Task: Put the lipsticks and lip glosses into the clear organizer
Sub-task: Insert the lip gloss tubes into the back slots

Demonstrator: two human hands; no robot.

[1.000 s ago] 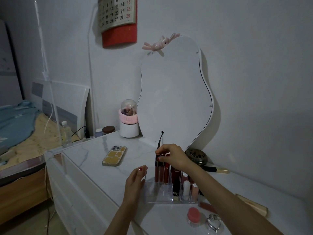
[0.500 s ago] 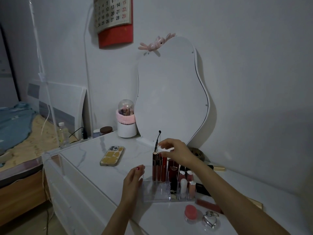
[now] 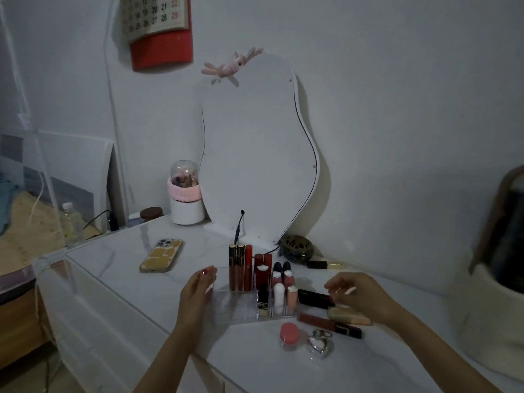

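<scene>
Fingers [image 3: 208, 275] of my left hand [image 3: 195, 296] rest flat against the left wall of the organizer [image 3: 235, 310], spread and not clenched, gripping nothing. My right hand [image 3: 360, 293] hovers just right of the organizer; its fingers [image 3: 330, 285] are loosely curled above a black tube [image 3: 314, 298], and I cannot tell whether they touch it.

Items, largest first:
- Table [image 3: 119, 268]: white, carries everything below.
- Mirror [image 3: 255, 148]: stands behind the organizer, against the wall.
- Organizer: clear, near the front edge. Three tall glosses [image 3: 240, 268] stand upright in its back left compartments; shorter lipsticks [image 3: 279, 290] stand in its right compartments. The front left compartments hold nothing that I can see.
- Phone [image 3: 161, 255]: lies flat, well left of the organizer.
- Loose tubes: the black tube lies touching the organizer's right wall; a gold tube [image 3: 347, 314] and a dark red gloss [image 3: 329, 324] lie in front of it, on the table.
- Pink jar [image 3: 289, 336] and heart case [image 3: 320, 346]: in front of the organizer.
</scene>
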